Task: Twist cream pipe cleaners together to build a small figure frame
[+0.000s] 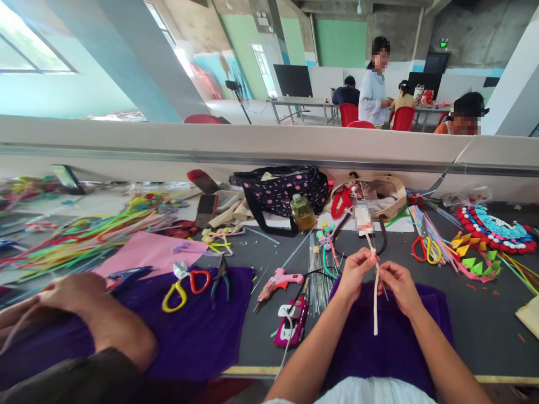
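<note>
Both hands [356, 269] [398, 286] pinch white stem [375, 303]; top end possibly wire, unclear

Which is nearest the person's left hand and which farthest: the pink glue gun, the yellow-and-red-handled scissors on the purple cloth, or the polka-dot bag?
From the left hand:
1. Pink glue gun, just to its left.
2. Polka-dot bag, back by the wall.
3. Yellow-and-red-handled scissors, far left on the purple cloth.
</note>
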